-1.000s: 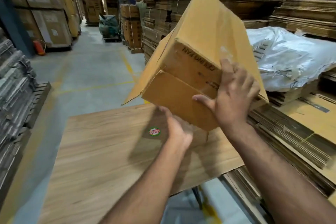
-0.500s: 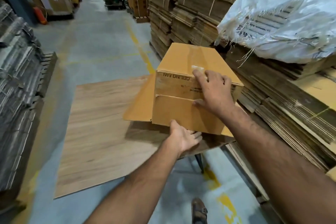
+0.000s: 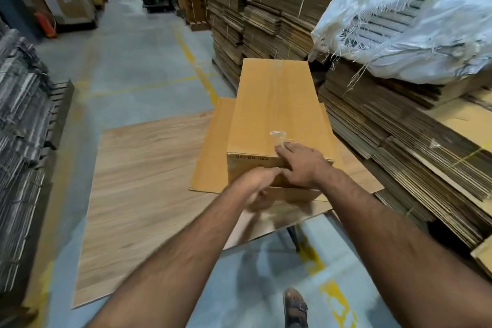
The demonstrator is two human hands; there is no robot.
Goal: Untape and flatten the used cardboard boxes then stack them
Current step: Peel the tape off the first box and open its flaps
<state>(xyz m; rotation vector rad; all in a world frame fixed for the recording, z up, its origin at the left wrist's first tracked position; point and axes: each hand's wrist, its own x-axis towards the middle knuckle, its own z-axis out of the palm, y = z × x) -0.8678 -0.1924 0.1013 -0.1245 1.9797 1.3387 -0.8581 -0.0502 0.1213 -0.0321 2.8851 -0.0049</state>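
At 9 o'clock, stacks of grey flattened cardboard (image 3: 24, 125) run along the left edge. At about 10 o'clock, far back, a red extinguisher (image 3: 45, 24) stands against big leaning boxes. The grey floor (image 3: 138, 61) carries yellow lines toward 12 o'clock.

Centre left: wood-grain table top (image 3: 149, 184), tilted in view, bare on its left half. On its right part, just right of centre, lies a flat cardboard sheet (image 3: 213, 157), and on that sheet rests the cardboard box (image 3: 277, 106), closed, long axis running toward 12 o'clock. A strip of clear tape (image 3: 278, 136) crosses the near top edge; printed lettering shows upside down on the near face.

Left hand (image 3: 257, 184), at 6 o'clock of the box, blurred, against the near face low down; fingers seem curled, but grip cannot be told. Right hand (image 3: 303, 165) lies over the near top edge, fingers spread and pressed flat, index fingertip touching the tape end; nothing gripped.

At 6 o'clock, low in frame, a brown shoe (image 3: 295, 309) on the floor.

From 1 to 4 o'clock: bundled flattened boxes (image 3: 415, 157), with a torn white sack (image 3: 410, 21) lying on top.
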